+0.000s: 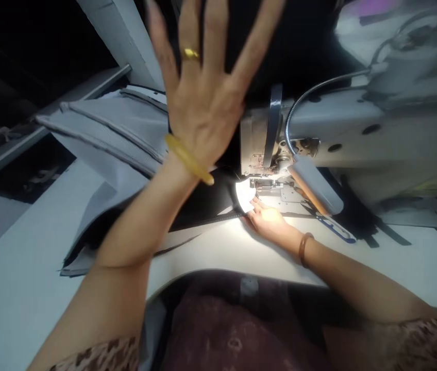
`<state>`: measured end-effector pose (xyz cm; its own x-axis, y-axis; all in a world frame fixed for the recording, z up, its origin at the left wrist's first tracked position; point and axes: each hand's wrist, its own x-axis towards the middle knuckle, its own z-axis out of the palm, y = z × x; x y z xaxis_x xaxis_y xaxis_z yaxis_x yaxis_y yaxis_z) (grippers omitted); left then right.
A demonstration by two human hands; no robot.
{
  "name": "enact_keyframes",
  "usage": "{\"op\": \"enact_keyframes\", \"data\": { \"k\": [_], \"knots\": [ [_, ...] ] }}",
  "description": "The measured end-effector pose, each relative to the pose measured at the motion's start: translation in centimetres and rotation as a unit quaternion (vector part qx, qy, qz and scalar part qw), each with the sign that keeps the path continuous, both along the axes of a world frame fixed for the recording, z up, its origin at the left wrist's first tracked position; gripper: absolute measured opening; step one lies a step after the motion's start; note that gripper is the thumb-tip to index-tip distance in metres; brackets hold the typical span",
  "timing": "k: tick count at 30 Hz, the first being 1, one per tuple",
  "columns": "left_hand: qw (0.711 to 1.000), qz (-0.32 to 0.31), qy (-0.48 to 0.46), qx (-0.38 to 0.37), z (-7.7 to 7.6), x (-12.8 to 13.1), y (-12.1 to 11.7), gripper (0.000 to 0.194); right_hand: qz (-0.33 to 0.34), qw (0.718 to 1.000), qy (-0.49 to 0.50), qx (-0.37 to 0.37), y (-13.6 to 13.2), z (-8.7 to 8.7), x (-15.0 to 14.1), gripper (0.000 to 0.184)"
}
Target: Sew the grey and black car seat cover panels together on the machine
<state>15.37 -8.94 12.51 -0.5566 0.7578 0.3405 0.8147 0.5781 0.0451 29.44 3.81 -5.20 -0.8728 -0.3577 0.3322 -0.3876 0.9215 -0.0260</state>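
Note:
My left hand (pixel 203 87) is raised in the air in front of the camera, fingers spread wide and holding nothing; it wears a gold ring and a yellow bangle. My right hand (pixel 267 219) lies low on the table beside the sewing machine (pixel 357 134), fingers together on a small white fabric piece (pixel 245 196) at the presser foot. Black cloth (pixel 203 198) lies just left of that piece. A brown bangle circles the right wrist.
Grey folded fabric panels (pixel 114 134) are stacked on the left of the white table (pixel 17 278). A gooseneck lamp (pixel 313 180) lights the needle area. A blue-and-white tool (pixel 338 229) lies right of my right hand. The table edge curves around my lap.

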Motion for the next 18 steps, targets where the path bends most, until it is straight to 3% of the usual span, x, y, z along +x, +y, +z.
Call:
{"op": "enact_keyframes", "data": {
  "k": [4,6,10,14,18],
  "knots": [
    [0.994,0.097,-0.022,0.055,4.8,-4.2,-2.0,0.043,-0.010,0.999,-0.029,-0.010,0.1,-0.1,-0.2,0.034],
    [0.985,0.153,0.010,0.075,7.2,-5.8,-3.2,0.049,-0.012,0.999,-0.039,-0.018,0.1,-0.1,-0.3,0.032],
    [0.946,0.296,0.136,0.012,10.0,-7.3,-6.6,0.055,-0.011,0.998,-0.047,-0.032,0.2,0.4,-0.2,0.034],
    [0.901,0.385,0.168,-0.105,9.3,-7.1,-13.0,0.059,0.001,0.999,-0.035,-0.037,0.7,0.5,-0.1,0.041],
    [0.850,0.477,0.113,-0.191,6.3,-4.0,-20.6,0.060,0.009,0.998,-0.018,-0.064,0.9,-0.2,-0.4,0.036]
  ]
}}
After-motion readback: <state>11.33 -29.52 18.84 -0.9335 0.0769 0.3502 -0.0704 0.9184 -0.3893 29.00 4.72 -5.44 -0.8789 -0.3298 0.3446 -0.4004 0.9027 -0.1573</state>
